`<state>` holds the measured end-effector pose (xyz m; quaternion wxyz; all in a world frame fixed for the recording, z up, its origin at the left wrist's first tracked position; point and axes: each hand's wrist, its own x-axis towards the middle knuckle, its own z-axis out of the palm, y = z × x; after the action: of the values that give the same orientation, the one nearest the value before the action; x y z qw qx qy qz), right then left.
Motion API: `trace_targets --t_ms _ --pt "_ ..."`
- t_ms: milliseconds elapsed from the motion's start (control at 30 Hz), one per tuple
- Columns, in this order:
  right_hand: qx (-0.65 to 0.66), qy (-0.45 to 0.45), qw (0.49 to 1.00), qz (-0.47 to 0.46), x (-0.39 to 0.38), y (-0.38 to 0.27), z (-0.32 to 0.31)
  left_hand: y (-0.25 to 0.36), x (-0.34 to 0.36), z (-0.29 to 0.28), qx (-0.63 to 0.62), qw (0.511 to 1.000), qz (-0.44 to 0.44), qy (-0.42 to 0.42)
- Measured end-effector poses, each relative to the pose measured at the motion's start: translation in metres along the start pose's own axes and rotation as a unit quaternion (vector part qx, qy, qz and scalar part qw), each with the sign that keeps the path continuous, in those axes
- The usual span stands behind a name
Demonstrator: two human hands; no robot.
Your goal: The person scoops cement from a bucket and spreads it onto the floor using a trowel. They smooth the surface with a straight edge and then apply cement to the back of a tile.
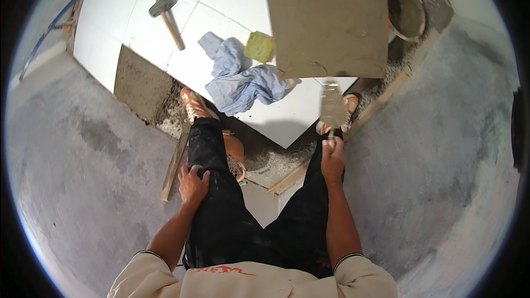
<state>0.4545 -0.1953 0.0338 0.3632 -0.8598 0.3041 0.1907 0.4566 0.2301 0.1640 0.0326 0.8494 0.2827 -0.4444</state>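
My right hand (pixel 333 161) is wrapped round the handle of a trowel (pixel 332 105), whose mortar-smeared blade points away from me. The blade's far end is close to the near edge of a square tile (pixel 331 22) coated with grey-brown mortar. My left hand (pixel 194 184) lies on my left knee with its fingers apart, holding nothing. Left of the coated tile are a crumpled blue cloth (pixel 237 80) and a yellow-green sponge (pixel 259 47). Both lie on white floor tiles (pixel 232 5).
A hammer (pixel 167 19) lies on the white tiles at the far left. A bucket (pixel 406 14) of mortar stands right of the coated tile. Wooden strips (pixel 381 102) edge the tiled area. An orange container (pixel 234 152) sits between my legs. Bare mortar bed (pixel 142 81) shows at left.
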Motion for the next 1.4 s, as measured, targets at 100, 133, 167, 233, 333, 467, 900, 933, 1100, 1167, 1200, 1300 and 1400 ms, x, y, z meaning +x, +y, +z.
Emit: trace_targets --t_ms 100,133,167,233,333,467,900,933,1100,1167,1200,1300,1400 --pt "-0.012 -0.118 0.986 -0.117 0.001 -0.048 0.021 -0.006 -0.004 -0.005 -0.041 0.998 -0.040 -0.019" --pt "-0.024 -0.117 0.982 -0.149 0.004 -0.044 0.034 -0.006 -0.004 -0.006 -0.049 0.998 -0.042 -0.019" --pt "-0.012 -0.146 0.983 -0.115 0.008 -0.046 0.042 -0.007 -0.004 -0.005 -0.055 0.997 -0.043 -0.020" --pt "-0.004 -0.171 0.982 -0.075 0.016 -0.049 0.051 -0.010 -0.004 -0.003 -0.069 0.996 -0.046 -0.020" --pt "-0.008 -0.178 0.983 -0.048 0.024 -0.056 0.056 -0.019 -0.005 0.001 -0.086 0.994 -0.059 -0.022" --pt "-0.070 -0.184 0.977 -0.080 0.036 -0.048 0.050 -0.017 -0.004 -0.004 -0.100 0.993 -0.062 -0.026" --pt "-0.013 -0.236 0.971 0.026 0.017 -0.155 0.075 -0.032 -0.002 0.001 -0.095 0.995 -0.041 0.012" --pt "0.026 -0.270 0.957 0.103 0.014 -0.189 0.078 -0.036 -0.004 0.001 -0.100 0.994 -0.049 0.010" --pt "0.133 -0.269 0.929 0.215 -0.008 -0.176 0.102 -0.033 0.001 -0.007 -0.127 0.991 -0.045 -0.004" --pt "0.127 -0.272 0.935 0.188 -0.020 -0.174 0.099 -0.034 0.001 -0.009 -0.129 0.991 -0.047 -0.002" --pt "0.137 -0.275 0.937 0.168 -0.021 -0.184 0.095 -0.035 0.002 -0.009 -0.131 0.990 -0.050 0.000" --pt "0.115 -0.217 0.967 0.069 0.008 -0.213 0.081 -0.037 0.003 -0.009 -0.140 0.988 -0.061 -0.008" --pt "0.161 -0.165 0.973 0.010 0.088 -0.261 0.076 -0.039 0.004 -0.007 -0.127 0.991 -0.049 0.006"
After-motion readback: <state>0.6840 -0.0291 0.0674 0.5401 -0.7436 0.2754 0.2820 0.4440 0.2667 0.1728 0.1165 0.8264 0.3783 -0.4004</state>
